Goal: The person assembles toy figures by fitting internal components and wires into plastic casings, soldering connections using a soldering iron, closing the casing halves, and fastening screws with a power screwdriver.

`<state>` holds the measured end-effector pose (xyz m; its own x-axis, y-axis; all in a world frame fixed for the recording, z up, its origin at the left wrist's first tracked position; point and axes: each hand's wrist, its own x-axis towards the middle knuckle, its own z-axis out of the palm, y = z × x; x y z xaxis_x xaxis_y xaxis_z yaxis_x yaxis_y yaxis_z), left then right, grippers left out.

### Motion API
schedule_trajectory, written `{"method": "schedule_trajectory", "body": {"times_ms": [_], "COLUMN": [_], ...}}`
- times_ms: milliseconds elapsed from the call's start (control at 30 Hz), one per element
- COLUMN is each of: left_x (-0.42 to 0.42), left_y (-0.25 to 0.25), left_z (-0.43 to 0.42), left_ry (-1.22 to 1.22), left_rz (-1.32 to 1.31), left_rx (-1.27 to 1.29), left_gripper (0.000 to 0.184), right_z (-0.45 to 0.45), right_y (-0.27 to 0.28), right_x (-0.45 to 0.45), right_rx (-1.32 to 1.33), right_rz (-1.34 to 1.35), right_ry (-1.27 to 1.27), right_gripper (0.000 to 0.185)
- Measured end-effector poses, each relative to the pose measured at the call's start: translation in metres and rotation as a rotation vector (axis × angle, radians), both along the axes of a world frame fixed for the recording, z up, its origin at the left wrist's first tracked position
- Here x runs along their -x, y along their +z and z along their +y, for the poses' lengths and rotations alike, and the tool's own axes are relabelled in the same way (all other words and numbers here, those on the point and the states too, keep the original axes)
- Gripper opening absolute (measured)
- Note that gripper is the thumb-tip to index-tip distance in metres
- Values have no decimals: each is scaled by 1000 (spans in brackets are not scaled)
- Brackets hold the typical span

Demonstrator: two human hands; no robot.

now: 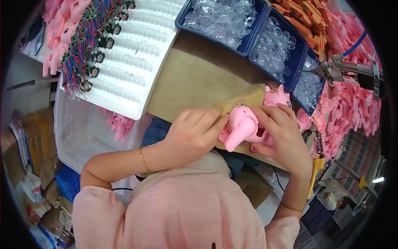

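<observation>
The person's right hand point(284, 135) holds a pink toy point(242, 128) at the near edge of the tan table point(186, 79), thumb on the near side and fingers over the far side, covering part of its body. The left hand point(192, 135) is curled, thumb and fingers drawn close together at the toy's left end; whether they pinch anything cannot be told. A tan block point(251, 97) stands just beyond the toy, partly hidden by it.

Farther off, blue bins point(296, 62) of clear plastic parts point(219, 20) run in a row toward the right, bordering the work spot. A metal tool point(336, 72) juts in from the right across the last bin, hiding part of it. Orange parts point(302, 16) lie at the far right, and heaped pink parts point(352, 103) crowd the right side.

To the left, a ribbed white tray point(137, 54) carries wired boards point(85, 45) along its left side; a white crate point(78, 137) sits below it.
</observation>
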<state>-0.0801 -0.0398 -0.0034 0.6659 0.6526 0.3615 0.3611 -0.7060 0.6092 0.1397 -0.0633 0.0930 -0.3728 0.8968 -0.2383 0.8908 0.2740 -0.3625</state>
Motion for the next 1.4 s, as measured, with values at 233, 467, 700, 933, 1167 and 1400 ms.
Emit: {"method": "schedule_trajectory", "body": {"times_ms": [233,467,700,933,1167,1400], "left_x": [-49,-67,-75,-76,-82,-81], "left_y": [30,66,67,67,64,58], "left_z": [20,42,38,35,28,31], "left_ry": [-321,-531,-522,-483,-505,-550], "left_rz": [-197,376,412,449,529,514], "left_rx": [297,-20,-66,-145,-262,-253], "left_gripper": [42,59,55,49,52,49], "right_z": [-6,-82,-100,-109,5,23], "right_y": [-1,2,-31,-22,-41,-63], "right_x": [-2,-17,6,-3,-39,-34], "right_rx": [54,-138,504,667,-539,-303], "right_rz": [-1,182,1260,953,332,185], "right_ry": [-4,-562,-1222,-914,-714,-654], "right_gripper": [58,33,26,25,18,20]}}
